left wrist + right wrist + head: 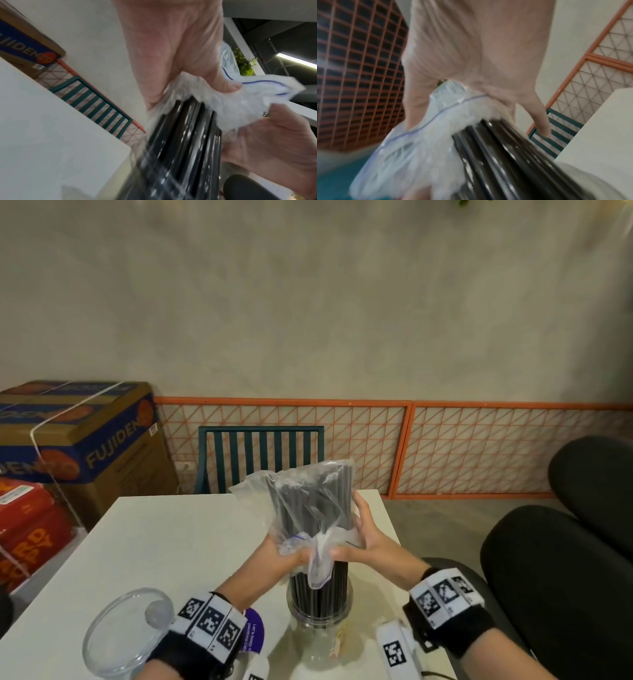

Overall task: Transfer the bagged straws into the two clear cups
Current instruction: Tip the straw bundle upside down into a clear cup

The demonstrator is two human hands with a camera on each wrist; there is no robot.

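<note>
Near edge of the white desk: empty clear cup at left, second clear cup at centre already packed with upright black straws. Directly above that cup both hands hold the clear zip bag upside down, mouth over the cup: left hand has fingers curled round the bunched opening, right hand grips the bag's right side, more black straws still inside it. Beyond the desk: teal slatted chair, orange lattice panel, stacked cardboard boxes at left.
</note>
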